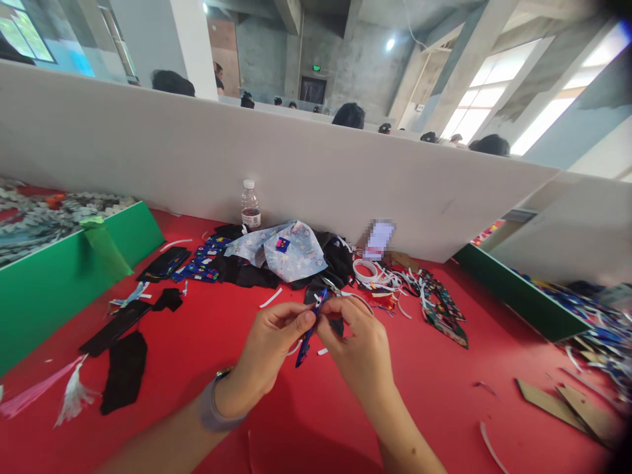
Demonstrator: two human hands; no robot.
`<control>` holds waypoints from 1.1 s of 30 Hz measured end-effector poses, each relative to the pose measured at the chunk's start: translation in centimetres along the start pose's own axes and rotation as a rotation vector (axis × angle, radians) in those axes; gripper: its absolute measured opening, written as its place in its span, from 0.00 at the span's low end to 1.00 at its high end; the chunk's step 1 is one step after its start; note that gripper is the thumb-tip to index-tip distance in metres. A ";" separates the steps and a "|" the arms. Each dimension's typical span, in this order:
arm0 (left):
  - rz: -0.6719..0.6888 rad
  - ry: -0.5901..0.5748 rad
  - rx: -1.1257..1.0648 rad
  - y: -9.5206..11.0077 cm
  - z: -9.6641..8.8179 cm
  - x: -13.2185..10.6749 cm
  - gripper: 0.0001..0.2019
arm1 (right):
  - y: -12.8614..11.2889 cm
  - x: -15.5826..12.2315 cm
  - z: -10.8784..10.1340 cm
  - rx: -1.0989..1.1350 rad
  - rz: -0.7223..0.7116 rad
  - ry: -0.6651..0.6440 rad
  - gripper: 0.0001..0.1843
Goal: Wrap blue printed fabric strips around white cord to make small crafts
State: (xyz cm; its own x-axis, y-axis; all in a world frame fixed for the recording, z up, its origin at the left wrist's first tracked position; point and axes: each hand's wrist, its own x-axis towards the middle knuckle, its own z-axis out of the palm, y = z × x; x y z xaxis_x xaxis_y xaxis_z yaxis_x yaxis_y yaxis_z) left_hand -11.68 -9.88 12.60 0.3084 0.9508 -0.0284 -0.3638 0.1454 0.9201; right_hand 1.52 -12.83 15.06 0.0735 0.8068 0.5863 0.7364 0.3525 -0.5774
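Note:
My left hand [276, 339] pinches a narrow piece of dark blue patterned fabric [305, 345] between thumb and fingers. From the other side my right hand [358, 339] closes on the same piece, near its upper end. A bit of white shows at the top of the fabric, between the fingertips. Just behind the hands lie scissors [332, 285], partly hidden, and a dark cloth scrap. Beyond them a light blue printed cloth [296, 253] rests crumpled over black fabric [247, 271].
A clear bottle [251, 205] stands against the white partition [276, 151]. White tape [365, 270] and strip scraps lie to the right, near a blurred phone [379, 238]. Green-sided bins [74, 283] of scraps flank both sides. Black pieces [124, 372] and tassels [76, 395] lie left.

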 end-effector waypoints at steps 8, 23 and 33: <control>0.007 -0.031 0.052 0.1 0.1 0.0 0.07 | 0.0 -0.1 -0.1 -0.062 -0.019 -0.018 0.08; -0.077 -0.005 -0.059 0.7 0.2 -0.3 0.09 | -0.1 -0.3 0.0 -0.030 -0.006 -0.015 0.08; -0.064 0.024 -0.012 0.9 -0.2 -0.1 0.10 | -0.1 -0.3 0.0 0.026 0.081 -0.039 0.05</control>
State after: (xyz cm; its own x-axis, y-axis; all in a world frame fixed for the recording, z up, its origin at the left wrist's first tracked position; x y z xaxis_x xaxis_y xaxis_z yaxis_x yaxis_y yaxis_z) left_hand -12.22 -9.75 13.32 0.3101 0.9457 -0.0968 -0.3541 0.2094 0.9115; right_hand 1.42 -13.08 14.95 0.1057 0.8506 0.5151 0.7115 0.2973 -0.6367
